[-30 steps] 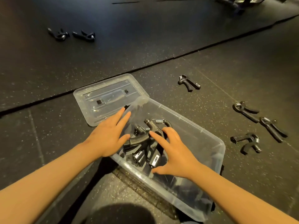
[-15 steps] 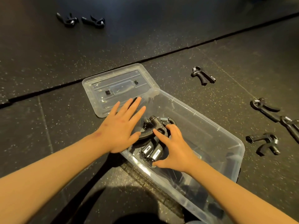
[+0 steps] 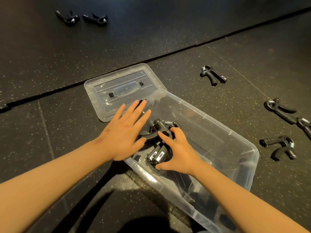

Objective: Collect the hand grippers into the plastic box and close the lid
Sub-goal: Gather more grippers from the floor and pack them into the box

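A clear plastic box (image 3: 235,142) lies on the dark floor with a pile of black hand grippers (image 3: 159,132) at its near-left end. My left hand (image 3: 124,133) hovers flat over the box's left rim, fingers spread, holding nothing. My right hand (image 3: 178,152) rests on the pile inside the box, fingers and thumb spread around the grippers; no firm grasp shows. The clear lid (image 3: 117,91) lies flat beyond the box, touching its far corner. Loose grippers lie on the floor: one (image 3: 213,76) to the right, several (image 3: 282,111) at far right, two (image 3: 80,18) far left.
The floor is black speckled rubber matting with a seam (image 3: 185,51) running diagonally behind the lid. A dark shadow (image 3: 144,222) falls at the bottom centre, in front of the box.
The view has shifted so the box and loose grippers sit further right. My left hand has flattened and spread over the box rim; my right hand stays on the pile.
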